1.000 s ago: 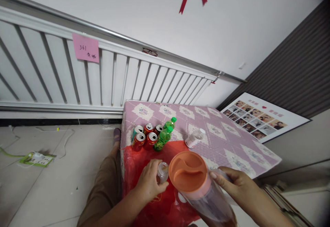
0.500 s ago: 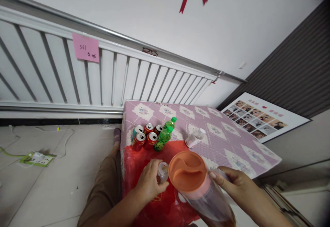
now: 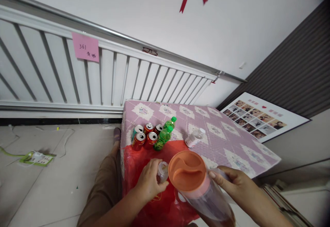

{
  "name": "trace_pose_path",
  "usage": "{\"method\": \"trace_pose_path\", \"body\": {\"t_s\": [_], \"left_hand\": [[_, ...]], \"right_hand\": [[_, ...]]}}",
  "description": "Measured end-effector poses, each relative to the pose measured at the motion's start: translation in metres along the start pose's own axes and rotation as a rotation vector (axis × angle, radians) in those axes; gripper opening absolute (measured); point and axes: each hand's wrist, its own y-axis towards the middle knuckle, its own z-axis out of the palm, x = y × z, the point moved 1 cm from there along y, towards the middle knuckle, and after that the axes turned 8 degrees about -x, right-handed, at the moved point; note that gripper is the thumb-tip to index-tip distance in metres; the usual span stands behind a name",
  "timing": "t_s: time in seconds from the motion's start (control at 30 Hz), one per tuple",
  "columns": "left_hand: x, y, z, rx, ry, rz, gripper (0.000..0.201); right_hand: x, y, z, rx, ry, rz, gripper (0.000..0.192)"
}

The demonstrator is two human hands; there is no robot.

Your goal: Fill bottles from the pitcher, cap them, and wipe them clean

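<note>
Head view shows the left hand (image 3: 149,182) wrapped around a small clear bottle (image 3: 162,172), holding it over the red cloth (image 3: 139,165). Just beside it, the right hand (image 3: 235,184) grips a clear pitcher (image 3: 206,199) with an orange lid (image 3: 187,170), tilted so its lid end lies close to the bottle's mouth. Farther back on the purple patterned table (image 3: 227,141) stand red cans (image 3: 145,138) and green bottles (image 3: 165,136), with a white bottle (image 3: 194,137) lying apart on its side. Behind the table runs a white radiator (image 3: 77,79).
</note>
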Motion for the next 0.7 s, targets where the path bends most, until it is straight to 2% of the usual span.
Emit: {"method": "trace_pose_path", "body": {"t_s": [0.3, 0.7], "left_hand": [[-0.0018, 0.0003, -0.0013, 0.012, 0.004, -0.002, 0.065], [-0.0003, 0.0001, 0.0, 0.001, 0.007, 0.012, 0.063]], "right_hand": [[-0.0039, 0.0008, 0.0017, 0.021, 0.026, 0.042, 0.059], [-0.001, 0.0013, 0.0006, -0.027, 0.013, -0.05, 0.056]]}}
